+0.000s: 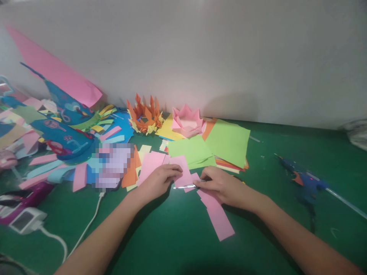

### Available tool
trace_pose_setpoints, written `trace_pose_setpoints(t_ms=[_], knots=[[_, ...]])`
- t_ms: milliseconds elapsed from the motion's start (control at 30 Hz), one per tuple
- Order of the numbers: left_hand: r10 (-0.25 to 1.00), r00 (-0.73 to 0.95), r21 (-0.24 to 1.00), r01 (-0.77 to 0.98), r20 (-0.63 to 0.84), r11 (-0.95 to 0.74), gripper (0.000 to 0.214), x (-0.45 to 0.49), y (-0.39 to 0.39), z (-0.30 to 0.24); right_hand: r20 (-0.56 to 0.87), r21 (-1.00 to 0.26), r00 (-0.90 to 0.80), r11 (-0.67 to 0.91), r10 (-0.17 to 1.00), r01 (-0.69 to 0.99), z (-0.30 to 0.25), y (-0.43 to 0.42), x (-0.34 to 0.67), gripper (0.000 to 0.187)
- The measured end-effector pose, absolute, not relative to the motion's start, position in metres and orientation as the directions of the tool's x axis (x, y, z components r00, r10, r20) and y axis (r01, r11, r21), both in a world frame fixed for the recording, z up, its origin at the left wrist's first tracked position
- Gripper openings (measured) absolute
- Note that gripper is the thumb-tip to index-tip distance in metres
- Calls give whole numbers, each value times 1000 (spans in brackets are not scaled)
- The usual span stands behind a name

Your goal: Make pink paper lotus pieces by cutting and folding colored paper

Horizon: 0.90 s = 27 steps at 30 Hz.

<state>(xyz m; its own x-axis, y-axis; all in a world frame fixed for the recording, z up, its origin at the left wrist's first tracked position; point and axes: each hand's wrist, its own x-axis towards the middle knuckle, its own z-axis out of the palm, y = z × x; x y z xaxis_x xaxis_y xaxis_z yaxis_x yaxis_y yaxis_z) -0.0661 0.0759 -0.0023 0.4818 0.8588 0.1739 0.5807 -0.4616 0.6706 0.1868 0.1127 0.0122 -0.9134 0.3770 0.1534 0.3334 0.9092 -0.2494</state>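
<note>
We log the pink paper sheet [185, 170] at the centre of the frame, flat on the green table [160, 244]. Left hand [160, 179]: fingers drawn together and bent, tips resting on or beside the sheet; whether they grip it, we cannot tell. Right hand [219, 184]: thumb and fingers pinching a slim shiny tool [182, 187] — a blade, we judge — lying along the sheet's lower edge.

Progress: pink strips [220, 221] lie separate below the right hand, so we judge part of the cutting done. The central sheet and the pink pieces [151, 164] left of centre seem to remain; we see no count to go by. Finished, by their look: a pink folded flower [186, 121] and an orange folded ring [145, 114], upper centre — both standing apart from the hands.
</note>
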Motion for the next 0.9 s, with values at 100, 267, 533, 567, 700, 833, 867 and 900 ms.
trace_pose_setpoints(t_ms=[100,267,533,567,700,833,867,900], knots=[[858,484,673,577,174,-462,28,-66,76,-1,152,-296,-918,903,367,312,16,114,191,32],[869,464,672,590,170,-447,25,-66,75,0,181,-423,-884,846,431,326,24,125,206,39],[881,445,609,657,164,-445,35,-58,70,-2,440,-166,-577,694,688,700,18,154,231,37],[884,437,603,664,167,-443,35,-57,69,-3,456,-129,-555,668,696,733,15,156,233,37],[887,421,599,667,188,-443,33,-56,66,-7,455,-68,-516,606,726,792,1,162,237,37],[882,415,575,674,224,-463,27,-54,65,-9,480,-123,-528,650,701,750,-2,152,224,33],[883,413,572,677,225,-463,27,-54,65,-10,459,-159,-576,700,677,696,0,147,218,32],[883,411,572,678,226,-462,26,-53,65,-10,445,-201,-627,754,639,626,2,141,211,30]])
